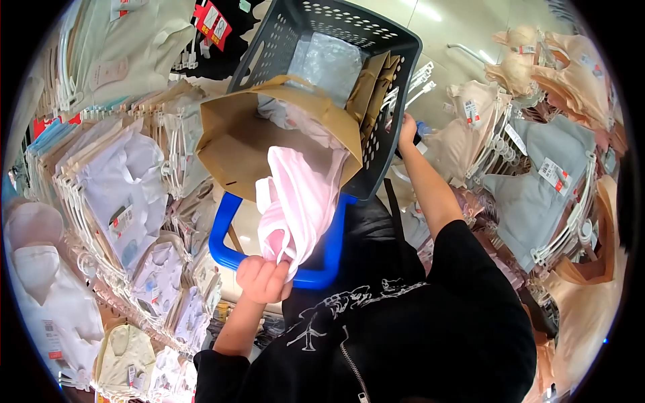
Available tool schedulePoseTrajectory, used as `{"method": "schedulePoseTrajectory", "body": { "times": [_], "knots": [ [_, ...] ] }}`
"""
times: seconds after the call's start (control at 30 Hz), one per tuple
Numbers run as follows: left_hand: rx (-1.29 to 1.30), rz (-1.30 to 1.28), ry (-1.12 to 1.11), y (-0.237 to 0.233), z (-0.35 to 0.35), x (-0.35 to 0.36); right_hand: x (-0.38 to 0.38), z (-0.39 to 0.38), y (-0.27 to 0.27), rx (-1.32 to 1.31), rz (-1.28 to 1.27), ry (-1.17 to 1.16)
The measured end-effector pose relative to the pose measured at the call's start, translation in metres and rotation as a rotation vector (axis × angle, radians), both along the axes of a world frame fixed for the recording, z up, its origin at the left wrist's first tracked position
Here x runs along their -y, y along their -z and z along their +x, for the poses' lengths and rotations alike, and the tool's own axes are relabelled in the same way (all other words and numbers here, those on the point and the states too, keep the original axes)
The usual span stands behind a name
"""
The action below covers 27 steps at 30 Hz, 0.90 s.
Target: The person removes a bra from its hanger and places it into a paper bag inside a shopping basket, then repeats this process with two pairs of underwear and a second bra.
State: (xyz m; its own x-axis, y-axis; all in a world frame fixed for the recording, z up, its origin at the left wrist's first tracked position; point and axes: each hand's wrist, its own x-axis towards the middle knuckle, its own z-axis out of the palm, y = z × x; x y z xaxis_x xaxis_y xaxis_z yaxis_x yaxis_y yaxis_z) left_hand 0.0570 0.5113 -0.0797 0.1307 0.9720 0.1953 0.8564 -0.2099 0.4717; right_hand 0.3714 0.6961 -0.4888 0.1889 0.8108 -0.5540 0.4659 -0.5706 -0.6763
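Note:
My left hand [263,279] is closed round the lower end of a pink and white garment [299,201], beside the blue handle [225,235] of a dark grey basket [396,50]. The garment's upper end lies over the rim of an open brown paper bag [228,144], which leans inside the basket. More pale pink fabric [295,117] shows within the bag. At the basket's right outer side is my right hand [407,131], its fingers bent near white hangers [418,80]; what it holds, if anything, is hidden.
Racks of pale garments [124,188] stand close on the left. Grey [547,174] and beige garments hang on the right. Inside the basket are a clear plastic package [326,64] and folded brown paper bags [369,87]. A red tag [213,25] hangs at the upper left.

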Motion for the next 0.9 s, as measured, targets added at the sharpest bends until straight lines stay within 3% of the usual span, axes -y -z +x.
{"method": "schedulePoseTrajectory", "body": {
  "times": [0.1, 0.2, 0.37, 0.47, 0.6, 0.7, 0.73, 0.8, 0.87, 0.9],
  "knots": [
    [-0.024, 0.052, -0.035, 0.004, 0.001, 0.000, 0.002, 0.010, 0.012, -0.047, 0.089, 0.125],
    [-0.038, 0.070, -0.054, 0.007, 0.002, 0.003, -0.009, -0.017, -0.072, -0.234, -0.002, 0.459],
    [-0.022, -0.044, -0.078, -0.002, 0.006, 0.003, 0.004, 0.001, -0.089, -0.311, 0.228, 0.588],
    [0.004, -0.025, -0.129, -0.003, 0.006, 0.004, 0.009, 0.014, -0.122, -0.373, 0.202, 0.495],
    [0.180, -0.128, -0.422, -0.024, 0.011, -0.007, 0.016, 0.006, -0.172, -0.447, 0.272, 0.557],
    [0.201, 0.037, -0.518, -0.032, -0.015, -0.027, 0.020, -0.004, -0.196, -0.436, 0.315, 0.521],
    [0.249, 0.095, -0.512, -0.037, -0.029, -0.036, 0.023, -0.011, -0.205, -0.438, 0.316, 0.477],
    [0.713, -0.041, -0.627, -0.048, -0.052, -0.042, 0.026, -0.027, -0.226, -0.464, 0.325, 0.416],
    [0.880, 0.041, -0.615, -0.065, -0.066, -0.052, 0.026, -0.044, -0.249, -0.541, 0.324, 0.339],
    [0.961, 0.080, -0.601, -0.076, -0.072, -0.057, 0.024, -0.053, -0.266, -0.455, 0.341, 0.266]
  ]
}}
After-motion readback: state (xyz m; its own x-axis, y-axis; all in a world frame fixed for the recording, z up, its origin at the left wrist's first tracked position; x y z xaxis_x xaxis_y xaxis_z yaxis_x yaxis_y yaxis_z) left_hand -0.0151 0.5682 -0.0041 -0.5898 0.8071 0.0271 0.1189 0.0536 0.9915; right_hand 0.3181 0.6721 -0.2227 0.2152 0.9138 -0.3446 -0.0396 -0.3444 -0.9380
